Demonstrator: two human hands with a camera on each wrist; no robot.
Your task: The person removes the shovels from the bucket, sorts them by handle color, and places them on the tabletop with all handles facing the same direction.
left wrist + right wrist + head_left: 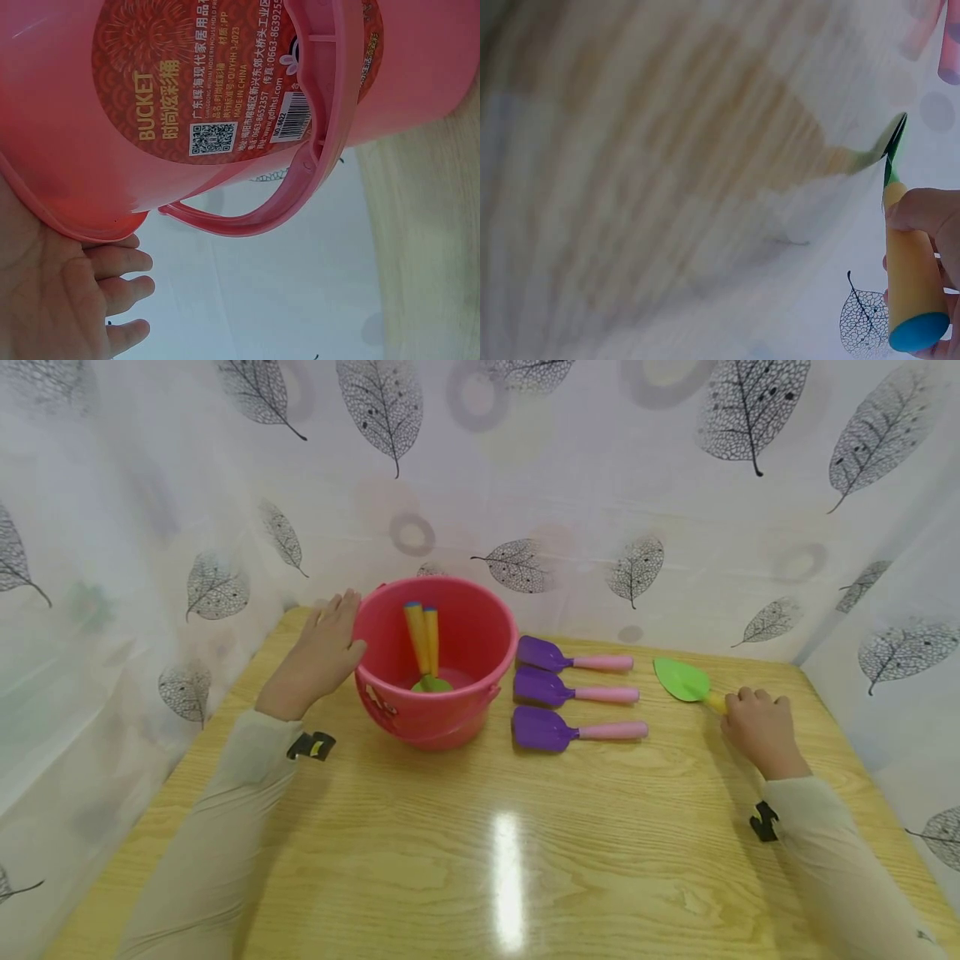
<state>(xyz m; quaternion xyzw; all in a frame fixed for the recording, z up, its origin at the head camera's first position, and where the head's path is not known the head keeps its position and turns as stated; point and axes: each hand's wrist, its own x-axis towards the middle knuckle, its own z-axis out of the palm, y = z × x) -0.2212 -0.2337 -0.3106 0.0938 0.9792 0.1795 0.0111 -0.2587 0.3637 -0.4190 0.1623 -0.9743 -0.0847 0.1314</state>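
My left hand (322,643) rests against the left rim of a pink bucket (450,727), its fingers fairly straight. In the left wrist view the palm lies at the rim, and the bucket's handle (255,221) hangs down past a red label (202,90). Two toy shovels with yellow handles (417,639) stand inside the bucket, their green blades partly hidden. At the right, my right hand (761,727) grips the yellow handle (913,270) of a green-bladed toy shovel (681,679), whose blade points left toward the back of the table.
Three purple shovels with pink handles (543,729) lie in a column between the bucket and the right hand. All of this is on a wooden table (390,852). A white curtain with leaf prints (585,485) closes off the back and sides.
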